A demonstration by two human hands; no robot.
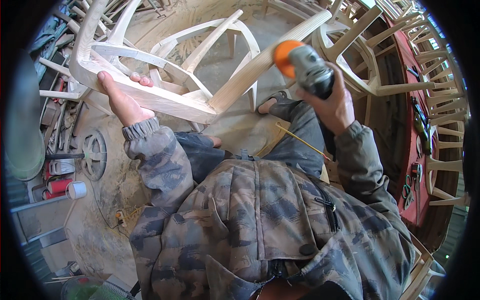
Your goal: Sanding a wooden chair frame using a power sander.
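A pale wooden chair frame [150, 94] lies tilted across my knees, one leg [250, 77] pointing up toward the far right. My left hand [124, 102] is closed around its front rail, with the thumb on the near face and fingertips showing over the inner side. In my right hand [332, 102] is an angle grinder [312, 70] with an orange disc [286, 58]. The disc sits at the leg's upper part and looks blurred; whether it touches the wood I cannot tell. My fingers wrap the grinder's dark body.
More chair frames [350, 55] stand ahead and to the right. On the right, a red-topped bench [412, 165] carries scissors [407, 190] and other hand tools. A fan base [94, 154], red cans [57, 186] and wood offcuts lie left. A yellow stick [300, 139] crosses my right thigh.
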